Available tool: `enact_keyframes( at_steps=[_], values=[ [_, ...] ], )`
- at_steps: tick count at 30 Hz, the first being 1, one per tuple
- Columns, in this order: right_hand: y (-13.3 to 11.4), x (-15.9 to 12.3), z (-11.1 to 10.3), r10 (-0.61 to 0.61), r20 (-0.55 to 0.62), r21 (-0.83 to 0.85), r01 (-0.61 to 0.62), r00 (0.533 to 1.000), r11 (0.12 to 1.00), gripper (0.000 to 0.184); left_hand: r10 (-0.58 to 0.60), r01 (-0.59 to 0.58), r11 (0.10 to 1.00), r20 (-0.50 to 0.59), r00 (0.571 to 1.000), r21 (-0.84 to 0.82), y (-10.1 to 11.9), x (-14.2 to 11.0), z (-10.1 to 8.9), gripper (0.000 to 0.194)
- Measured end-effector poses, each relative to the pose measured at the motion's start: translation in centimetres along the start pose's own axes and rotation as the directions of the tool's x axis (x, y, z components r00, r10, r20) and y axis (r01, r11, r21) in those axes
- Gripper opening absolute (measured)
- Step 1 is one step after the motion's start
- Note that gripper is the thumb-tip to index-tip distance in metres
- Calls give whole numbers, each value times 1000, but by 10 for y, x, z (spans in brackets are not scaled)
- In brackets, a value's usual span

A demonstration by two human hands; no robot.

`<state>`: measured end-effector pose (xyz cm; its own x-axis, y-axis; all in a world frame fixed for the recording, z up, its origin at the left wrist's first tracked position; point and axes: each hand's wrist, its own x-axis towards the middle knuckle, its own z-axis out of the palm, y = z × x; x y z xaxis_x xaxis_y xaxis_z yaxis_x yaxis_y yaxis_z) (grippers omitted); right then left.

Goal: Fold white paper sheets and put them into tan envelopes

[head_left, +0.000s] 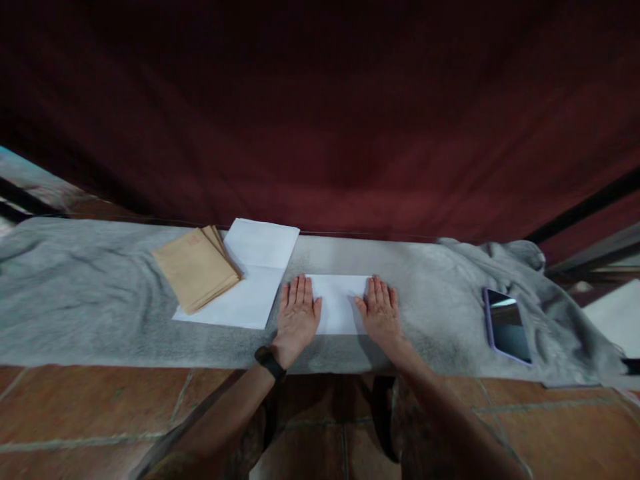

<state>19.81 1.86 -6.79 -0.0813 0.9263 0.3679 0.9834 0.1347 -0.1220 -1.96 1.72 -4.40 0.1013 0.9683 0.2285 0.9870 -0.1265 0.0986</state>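
A folded sheet of white paper (340,303) lies flat in front of me on a grey cloth. My left hand (299,310) rests palm down on its left end, fingers stretched out and pointing away from me. On the right end lies my right hand (381,308), also flat, with its thumb turned inward. Neither hand grips anything. Just left of my left hand are larger white sheets (260,267) with a crease across them. Several brown paper envelopes (195,270) lie stacked partly over those sheets.
The grey cloth (115,320) covers a long, narrow surface and is bunched up at the right. A phone (507,327) in a purple case lies there. Behind hangs a dark red curtain (340,160). Terracotta floor tiles (100,407) show below the near edge.
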Motion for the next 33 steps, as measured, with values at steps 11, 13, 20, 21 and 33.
enact_keyframes(
  at_steps=[11,13,20,21,33],
  values=[
    [-47,0,-7,-207,156,216,171,966,961,60,279,-274,959,70,958,-73,44,-10,0,58],
    [-45,-1,-7,-215,170,208,178,962,962,59,275,-270,960,77,958,-78,43,-10,2,59],
    [-35,-6,-6,-249,109,139,233,962,962,56,214,-207,975,89,973,-84,32,-6,1,56],
    [-34,-7,-6,-245,99,132,231,964,964,55,205,-198,977,91,975,-79,31,-5,1,56],
    [-21,-3,-2,-143,59,97,137,988,986,60,124,-122,992,65,990,-34,17,-1,2,60]
  ],
)
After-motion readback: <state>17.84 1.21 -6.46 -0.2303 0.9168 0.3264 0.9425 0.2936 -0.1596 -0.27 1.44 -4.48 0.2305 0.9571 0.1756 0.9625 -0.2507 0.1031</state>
